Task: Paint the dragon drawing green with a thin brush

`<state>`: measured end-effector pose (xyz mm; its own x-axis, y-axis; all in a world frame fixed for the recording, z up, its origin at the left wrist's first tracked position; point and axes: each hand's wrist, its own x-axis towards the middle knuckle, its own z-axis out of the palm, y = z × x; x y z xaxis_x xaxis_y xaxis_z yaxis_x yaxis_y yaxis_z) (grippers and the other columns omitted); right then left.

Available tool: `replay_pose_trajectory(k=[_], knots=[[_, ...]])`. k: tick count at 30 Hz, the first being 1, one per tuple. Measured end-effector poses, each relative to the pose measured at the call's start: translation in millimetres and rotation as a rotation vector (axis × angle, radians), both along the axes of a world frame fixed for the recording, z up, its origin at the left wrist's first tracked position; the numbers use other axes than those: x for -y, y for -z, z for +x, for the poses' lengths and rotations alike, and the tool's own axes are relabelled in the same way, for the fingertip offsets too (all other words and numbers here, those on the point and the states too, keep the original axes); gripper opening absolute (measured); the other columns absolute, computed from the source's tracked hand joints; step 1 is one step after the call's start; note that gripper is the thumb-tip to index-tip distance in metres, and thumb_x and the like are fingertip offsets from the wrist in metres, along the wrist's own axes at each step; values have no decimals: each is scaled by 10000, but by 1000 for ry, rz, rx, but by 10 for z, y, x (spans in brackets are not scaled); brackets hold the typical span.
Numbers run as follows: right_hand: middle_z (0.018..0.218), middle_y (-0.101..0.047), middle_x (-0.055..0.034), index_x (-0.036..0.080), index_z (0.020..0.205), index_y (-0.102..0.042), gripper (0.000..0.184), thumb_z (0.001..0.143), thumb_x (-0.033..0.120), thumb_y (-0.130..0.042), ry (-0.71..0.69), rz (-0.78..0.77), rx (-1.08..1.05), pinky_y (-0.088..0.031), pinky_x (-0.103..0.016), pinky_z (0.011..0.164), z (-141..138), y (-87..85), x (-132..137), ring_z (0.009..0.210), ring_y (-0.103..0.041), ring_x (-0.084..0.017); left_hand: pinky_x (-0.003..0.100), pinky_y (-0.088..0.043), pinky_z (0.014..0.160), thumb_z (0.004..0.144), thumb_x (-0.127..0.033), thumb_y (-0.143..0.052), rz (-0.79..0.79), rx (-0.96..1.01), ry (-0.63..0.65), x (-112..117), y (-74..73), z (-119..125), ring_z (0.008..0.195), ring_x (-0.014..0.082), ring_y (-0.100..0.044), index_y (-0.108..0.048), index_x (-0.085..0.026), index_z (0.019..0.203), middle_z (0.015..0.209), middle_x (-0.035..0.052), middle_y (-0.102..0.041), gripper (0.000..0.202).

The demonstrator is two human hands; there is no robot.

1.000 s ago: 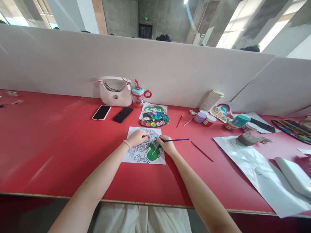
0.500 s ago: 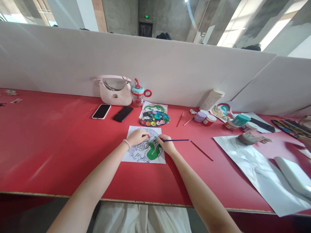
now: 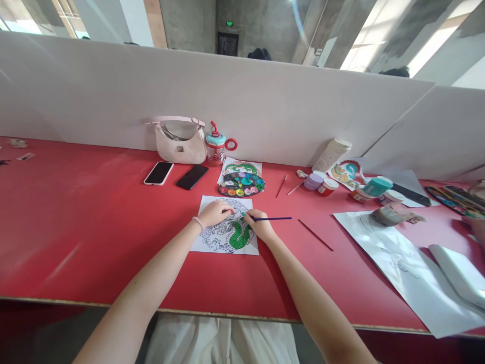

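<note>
A white sheet with a line drawing of a dragon [image 3: 223, 236] lies before me, part of its body painted green. My left hand [image 3: 215, 214], with a bracelet at the wrist, rests on the sheet's left side. Its fingers are bent together; whether they hold anything is hidden. On the right side, my right hand [image 3: 258, 222] grips a dark paintbrush [image 3: 278, 218], its handle pointing right. The brush tip is hidden by the fingers. Just beyond the sheet sits a dark palette [image 3: 227, 192] with several paint colours, overlapping a coloured dragon picture [image 3: 258, 167].
Behind stand a pale handbag [image 3: 182, 151], a cup with a red handle [image 3: 215, 153] and two phones, one a black phone [image 3: 192, 177]. A thin brush [image 3: 316, 235] lies to the right. Farther right are paint jars [image 3: 328, 187], a large sheet [image 3: 379, 253] and a white case [image 3: 458, 273].
The paintbrush's handle end has shifted slightly left in my right hand. Both hands stay in nearly the same place on the sheet; the whole view has moved a little.
</note>
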<state>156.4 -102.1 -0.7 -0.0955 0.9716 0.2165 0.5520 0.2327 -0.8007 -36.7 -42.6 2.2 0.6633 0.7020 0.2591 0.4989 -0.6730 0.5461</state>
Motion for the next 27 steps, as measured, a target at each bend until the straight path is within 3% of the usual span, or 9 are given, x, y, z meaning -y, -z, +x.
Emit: replay_pose_trajectory(k=[10, 20, 24, 27], knots=[[513, -401, 17, 187, 501, -398, 285, 755, 297, -466, -17, 22, -8, -292, -243, 521, -1, -24, 5, 521, -363, -99, 300, -440, 852, 833, -232, -449, 3, 11, -1, 4, 6, 0, 903, 160, -601, -704, -224, 869, 906, 7, -695, 257], [486, -442, 18, 177, 484, -471, 274, 715, 309, -533, 24, 7, -138, -305, -241, 507, 15, -23, 7, 503, -387, -95, 291, -440, 845, 831, -223, -455, -9, 6, 1, 0, 4, 3, 907, 152, -604, -701, -217, 868, 920, 7, -695, 249], [607, -559, -6, 173, 694, -599, 196, 734, 339, -503, 147, 30, -282, -392, -253, 568, 167, -11, -53, 580, -498, -124, 308, -430, 860, 831, -217, -449, -5, -8, -4, 9, -13, 1, 916, 164, -599, -704, -226, 870, 921, 4, -696, 258], [780, -632, -50, 170, 874, -601, 270, 754, 317, -409, 263, 66, -410, -450, -279, 642, 328, 25, -183, 699, -569, -147, 299, -431, 839, 829, -211, -444, -6, -18, -6, 16, -29, -1, 886, 161, -600, -708, -226, 859, 893, 5, -697, 266]])
